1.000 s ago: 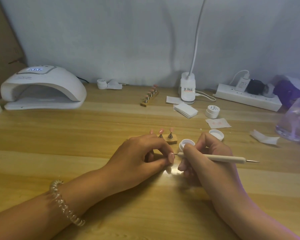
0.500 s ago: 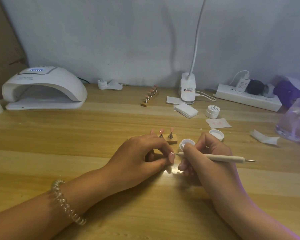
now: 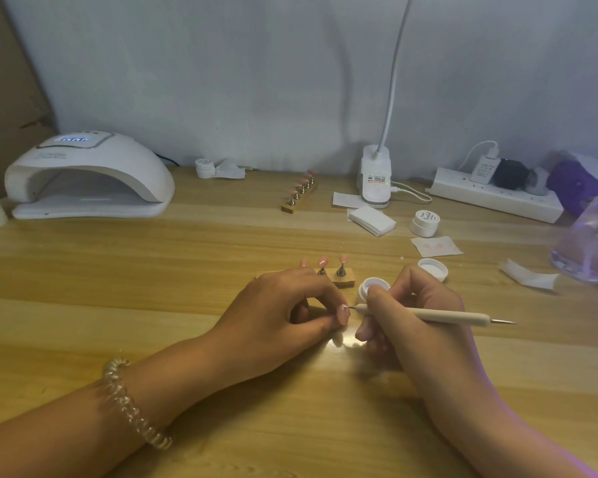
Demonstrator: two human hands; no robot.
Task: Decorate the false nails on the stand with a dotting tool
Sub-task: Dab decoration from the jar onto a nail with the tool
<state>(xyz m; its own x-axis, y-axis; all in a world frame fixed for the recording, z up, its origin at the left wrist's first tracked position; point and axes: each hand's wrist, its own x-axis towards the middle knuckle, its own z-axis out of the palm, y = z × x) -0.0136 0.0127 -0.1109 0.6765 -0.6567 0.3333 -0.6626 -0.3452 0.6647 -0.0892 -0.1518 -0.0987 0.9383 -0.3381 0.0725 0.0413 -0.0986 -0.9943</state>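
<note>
My left hand (image 3: 283, 308) pinches a pink false nail (image 3: 343, 312) on its small holder, low over the table. My right hand (image 3: 408, 315) grips a cream dotting tool (image 3: 439, 314) like a pen; its metal tip touches the held nail. Just behind my left hand stands a small wooden stand (image 3: 342, 280) with pink false nails (image 3: 343, 259) on metal pegs, partly hidden by my fingers. An open white pot (image 3: 370, 288) of white gel sits behind my right hand.
A second wooden stand (image 3: 299, 196) with several pink nails lies further back. A white nail lamp (image 3: 87, 177) stands back left. The pot's lid (image 3: 433, 269), a closed pot (image 3: 425, 223), wipes (image 3: 372, 219), a desk lamp base (image 3: 376, 177) and a power strip (image 3: 494, 198) crowd the back right.
Both hands stay almost still. The tool's tip keeps touching the held nail with only tiny shifts.
</note>
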